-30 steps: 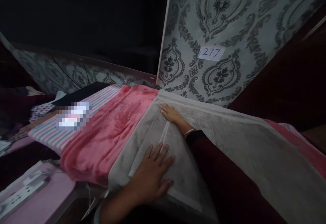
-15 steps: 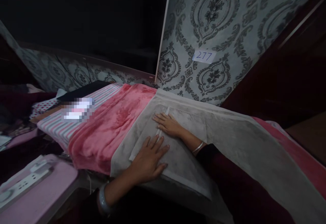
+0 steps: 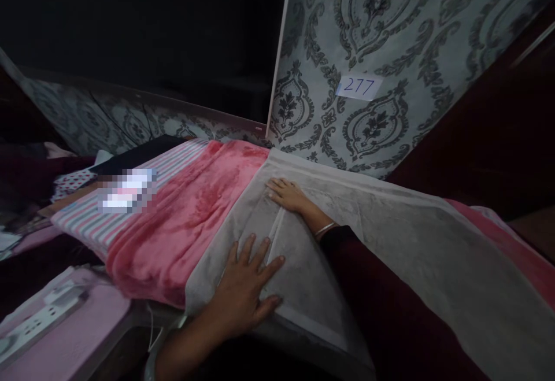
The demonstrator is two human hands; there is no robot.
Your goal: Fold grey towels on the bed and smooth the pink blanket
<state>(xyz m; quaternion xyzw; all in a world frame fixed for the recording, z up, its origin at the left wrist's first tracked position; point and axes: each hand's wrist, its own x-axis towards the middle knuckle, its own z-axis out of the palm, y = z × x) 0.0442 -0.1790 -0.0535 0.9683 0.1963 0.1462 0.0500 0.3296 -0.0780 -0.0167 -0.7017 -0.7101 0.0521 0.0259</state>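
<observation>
A thin, flat piece of grey cloth (image 3: pixel 312 254) lies folded on a larger grey cover (image 3: pixel 411 248), with a pale edge line running down its middle. My left hand (image 3: pixel 245 285) rests palm down on its near left part, fingers spread. Farther back, my right hand (image 3: pixel 288 195) lies flat on the upper part of the cloth, fingers stretched out. Neither hand grips anything. To the left of both hands, a pink plush blanket (image 3: pixel 186 213) borders the grey cover.
A striped cloth (image 3: pixel 104 219) with a blurred-out bright object on it lies left of the blanket. Nearer, a power strip (image 3: pixel 34 323) sits on a pink stool-like surface (image 3: pixel 87 335). A large dark screen (image 3: pixel 151 34) stands behind. A paper marked 277 (image 3: pixel 359 86) is on the patterned wall.
My left hand has slid slightly left and toward me. My right hand has moved a little farther back. The view has shifted slightly; both hands remain flat on the cloth.
</observation>
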